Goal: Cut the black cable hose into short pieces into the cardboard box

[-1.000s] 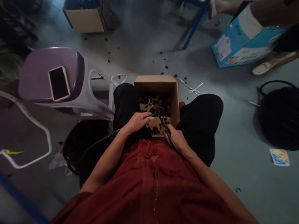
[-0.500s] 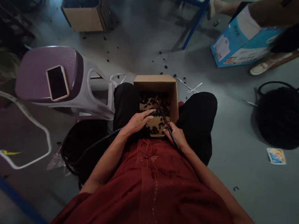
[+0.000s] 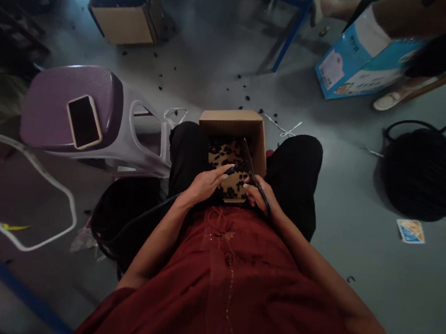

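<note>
My left hand (image 3: 205, 183) is closed, pinching the end of a black cord (image 3: 152, 209) between thumb and fingers. The cord runs back along my left forearm towards a dark bundle (image 3: 127, 203) beside my left leg. My right hand (image 3: 261, 195) grips what looks like scissors (image 3: 251, 166), their long dark blades slanting up and left over the box. Below both hands, between my knees, an open cardboard box (image 3: 233, 116) holds many small black pieces (image 3: 232, 192). The blade tips are apart from the cord end.
On my left, a phone (image 3: 84, 122) lies on a purple-topped stool (image 3: 44, 101). Ahead stands a box of black pieces (image 3: 131, 25), with loose pieces scattered on the floor. A blue carton (image 3: 348, 57), a person's foot (image 3: 387, 101) and a black coil (image 3: 431, 176) are right.
The scissors have swung up and slightly right, away from the cord end. My left hand stays almost in place, still pinching the cord.
</note>
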### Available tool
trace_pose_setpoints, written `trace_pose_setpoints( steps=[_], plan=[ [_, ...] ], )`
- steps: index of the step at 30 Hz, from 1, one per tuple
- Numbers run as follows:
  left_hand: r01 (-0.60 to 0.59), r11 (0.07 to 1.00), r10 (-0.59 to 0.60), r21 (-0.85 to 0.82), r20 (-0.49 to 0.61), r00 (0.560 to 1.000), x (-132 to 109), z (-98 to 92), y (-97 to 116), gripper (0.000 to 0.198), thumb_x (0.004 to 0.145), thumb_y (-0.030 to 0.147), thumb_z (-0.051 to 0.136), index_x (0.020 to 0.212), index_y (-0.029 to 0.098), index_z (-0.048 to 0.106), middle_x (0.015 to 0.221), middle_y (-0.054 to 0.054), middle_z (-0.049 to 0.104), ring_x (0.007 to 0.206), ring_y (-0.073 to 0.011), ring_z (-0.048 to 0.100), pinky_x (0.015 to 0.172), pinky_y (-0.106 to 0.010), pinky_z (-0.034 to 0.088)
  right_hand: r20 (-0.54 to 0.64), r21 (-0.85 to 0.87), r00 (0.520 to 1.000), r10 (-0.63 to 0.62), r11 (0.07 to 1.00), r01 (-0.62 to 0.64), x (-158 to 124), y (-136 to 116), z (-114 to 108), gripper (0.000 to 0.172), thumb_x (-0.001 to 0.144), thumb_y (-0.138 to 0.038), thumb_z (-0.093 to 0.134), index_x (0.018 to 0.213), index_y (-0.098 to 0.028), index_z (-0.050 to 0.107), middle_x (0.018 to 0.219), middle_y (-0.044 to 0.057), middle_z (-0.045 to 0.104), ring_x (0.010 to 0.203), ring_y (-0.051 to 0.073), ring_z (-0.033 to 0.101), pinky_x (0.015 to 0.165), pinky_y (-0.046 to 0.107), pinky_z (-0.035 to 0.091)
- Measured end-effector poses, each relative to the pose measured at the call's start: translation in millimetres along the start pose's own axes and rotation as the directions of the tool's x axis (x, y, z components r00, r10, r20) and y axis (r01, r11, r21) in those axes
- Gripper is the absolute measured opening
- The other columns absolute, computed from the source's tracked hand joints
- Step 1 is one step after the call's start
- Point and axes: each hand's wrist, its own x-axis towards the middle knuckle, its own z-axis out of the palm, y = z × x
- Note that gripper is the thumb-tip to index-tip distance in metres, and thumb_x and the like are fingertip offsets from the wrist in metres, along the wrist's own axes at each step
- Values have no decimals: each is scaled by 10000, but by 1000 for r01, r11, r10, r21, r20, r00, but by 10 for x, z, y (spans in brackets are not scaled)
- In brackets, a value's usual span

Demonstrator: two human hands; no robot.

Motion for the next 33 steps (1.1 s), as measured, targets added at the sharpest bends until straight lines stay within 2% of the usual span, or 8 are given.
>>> trace_pose_setpoints(
  steps=[2,4,8,13,16,24,29,33],
  plan=[
    [-39,994,42,101,-34,999,-32,11,59,383,932,282,333,1283,210,469,1078,-61,606,1005,-161,559,892,-277,433,-2,131,1000,3,991,-3,14,-98,38,268,723,-370,509,924,-214,425,578,-77,460,398,76,381,407,215,344],
    [-51,974,63,219,-46,997,-63,20,126,350,923,236,341,1232,170,492,1142,-90,568,1062,-176,531,910,-290,426,-7,190,1000,-23,981,24,27,-180,74,276,710,-351,515,930,-215,419,618,-62,510,435,90,444,448,232,384],
    [-42,944,47,326,-8,999,-123,27,241,331,925,205,317,1215,154,470,1078,-90,579,955,-161,571,823,-264,454,-8,145,999,-44,988,45,34,-221,134,279,708,-325,513,950,-217,426,613,-56,535,479,112,497,506,252,418],
    [-4,946,41,325,-105,994,-178,88,261,322,897,358,437,1155,179,508,1062,-71,605,949,-174,587,785,-256,458,8,81,999,-45,996,44,9,-146,164,285,716,-332,504,963,-210,430,552,-70,506,476,118,494,523,255,420],
    [26,948,34,317,-181,983,-191,137,230,329,898,397,432,1119,178,537,1064,-72,626,954,-176,598,788,-256,454,-14,108,999,-36,993,37,7,-122,163,292,711,-338,505,960,-208,424,548,-70,506,474,115,492,525,254,421],
    [45,942,49,332,-271,961,-221,156,203,329,900,404,428,1099,181,564,1044,-72,650,924,-163,613,763,-238,447,-11,121,1000,-19,992,21,34,-63,178,331,702,-370,514,981,-214,428,586,-61,517,476,109,489,482,241,413],
    [16,950,77,312,-282,956,-241,180,158,329,891,397,451,1107,178,569,1012,-77,657,897,-159,619,755,-235,449,-17,124,1000,-15,992,17,25,-84,181,319,697,-359,527,967,-215,435,610,-53,525,478,103,488,489,244,425],
    [-30,960,130,280,-347,929,-256,179,139,336,896,389,444,1110,163,572,993,-87,660,903,-158,621,776,-237,451,-22,143,1000,-6,990,9,18,-99,185,308,699,-336,532,966,-216,434,611,-49,518,473,106,482,481,249,425]
  ],
)
